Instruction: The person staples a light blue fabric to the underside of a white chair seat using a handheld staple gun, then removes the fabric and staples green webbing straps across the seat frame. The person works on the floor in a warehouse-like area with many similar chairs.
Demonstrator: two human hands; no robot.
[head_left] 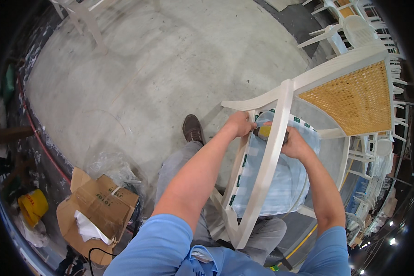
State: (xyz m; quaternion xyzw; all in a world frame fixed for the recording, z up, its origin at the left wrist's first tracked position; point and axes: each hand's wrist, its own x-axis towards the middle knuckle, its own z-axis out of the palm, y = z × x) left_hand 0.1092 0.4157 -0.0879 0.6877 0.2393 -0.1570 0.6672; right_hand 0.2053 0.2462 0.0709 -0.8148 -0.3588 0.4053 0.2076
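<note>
A white wooden chair [270, 158] rests tilted across my lap, its woven cane back panel [354, 101] toward the right. Inside its frame lies a seat pad [278, 177] under bluish plastic film, with dark green marks along the edges. My right hand [295, 143] is closed round a yellow and dark power tool [264, 132], partly hidden behind a chair bar. The tool's front end points left at the seat rail. There my left hand [238, 124] has its fingers pinched together by the tip; what they hold is too small to make out.
On the floor at lower left stands an opened cardboard box [99, 207] with clear plastic behind it. A yellow bucket [33, 207] lies further left, near a red hose [39, 133]. More white chairs [359, 32] are stacked at right; another white piece of furniture [85, 20] stands far left.
</note>
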